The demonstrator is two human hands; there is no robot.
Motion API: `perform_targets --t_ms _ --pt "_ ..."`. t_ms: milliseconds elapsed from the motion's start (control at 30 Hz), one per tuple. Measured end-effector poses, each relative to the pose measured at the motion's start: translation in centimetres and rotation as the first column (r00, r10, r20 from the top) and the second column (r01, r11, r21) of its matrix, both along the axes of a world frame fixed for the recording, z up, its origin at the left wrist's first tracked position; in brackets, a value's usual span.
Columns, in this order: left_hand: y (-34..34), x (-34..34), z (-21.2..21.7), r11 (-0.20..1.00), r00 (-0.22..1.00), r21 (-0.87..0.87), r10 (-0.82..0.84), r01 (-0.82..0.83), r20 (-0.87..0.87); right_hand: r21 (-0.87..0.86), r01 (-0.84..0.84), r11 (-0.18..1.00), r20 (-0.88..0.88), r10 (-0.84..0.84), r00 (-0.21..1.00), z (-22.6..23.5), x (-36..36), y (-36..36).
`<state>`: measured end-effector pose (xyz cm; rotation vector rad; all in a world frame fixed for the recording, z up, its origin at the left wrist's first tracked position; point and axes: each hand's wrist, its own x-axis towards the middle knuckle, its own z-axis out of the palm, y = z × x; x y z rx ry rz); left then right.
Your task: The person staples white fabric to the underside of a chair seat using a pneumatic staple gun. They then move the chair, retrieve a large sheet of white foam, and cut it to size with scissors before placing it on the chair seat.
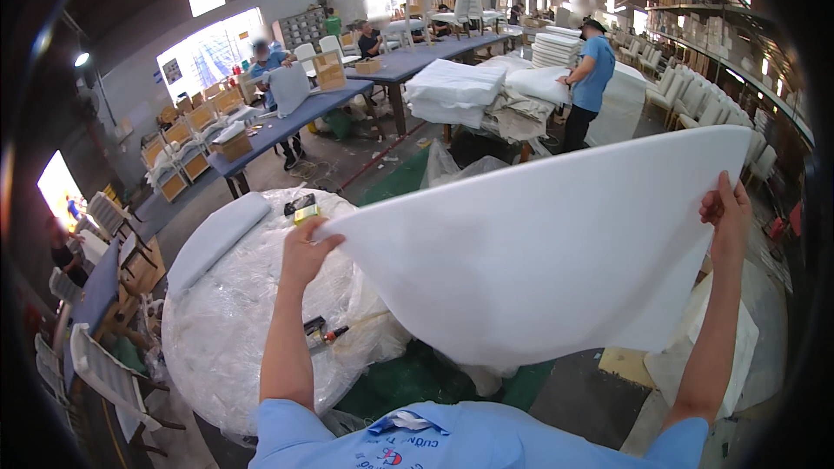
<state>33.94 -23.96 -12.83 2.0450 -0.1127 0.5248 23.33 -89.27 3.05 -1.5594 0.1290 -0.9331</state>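
A large white sheet, which looks like thin foam or padding (556, 243), is stretched in the air before me, its lower edge sagging in a curve. My left hand (306, 252) pinches its left corner between thumb and fingers. At the raised right edge, my right hand (728, 208) grips the same sheet, some fingers hidden behind it. Below my left hand stands a round table (217, 365) wrapped in clear plastic. On it lie another white padding piece (217, 239), a small yellow box (306, 214) beside a black object, and a black and orange hand tool (326, 333).
Beyond the sheet, a stack of white padding (456, 91) rests on a table, with a person in blue (593, 74) beside it. Long blue-topped workbenches (295, 126) run behind. Rows of pale chairs (695, 95) line the right; more chairs (104, 373) stand at the left.
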Motion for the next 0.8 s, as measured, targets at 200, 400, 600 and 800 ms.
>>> perform_targets --t_ms 200,400,600,800 --pt "-1.4 2.8 -4.0 0.823 0.946 -0.539 -0.294 0.178 -0.137 0.089 -0.01 0.996 -0.103 0.019 0.995 -0.7 2.2 -0.8" --pt "-2.8 6.2 -0.7 0.753 0.936 -0.587 -0.351 0.297 0.023 0.052 -0.038 0.998 -0.23 0.049 0.972 -2.0 3.6 -1.7" --pt "-6.7 4.5 -3.1 0.709 0.886 -0.671 -0.431 0.217 -0.17 0.076 0.009 0.997 -0.301 0.015 0.953 -3.7 2.9 -1.8" --pt "-3.6 1.4 -2.0 0.539 0.94 -0.784 -0.299 0.309 0.165 0.136 -0.006 0.991 -0.222 0.037 0.974 -5.7 0.2 -5.2"
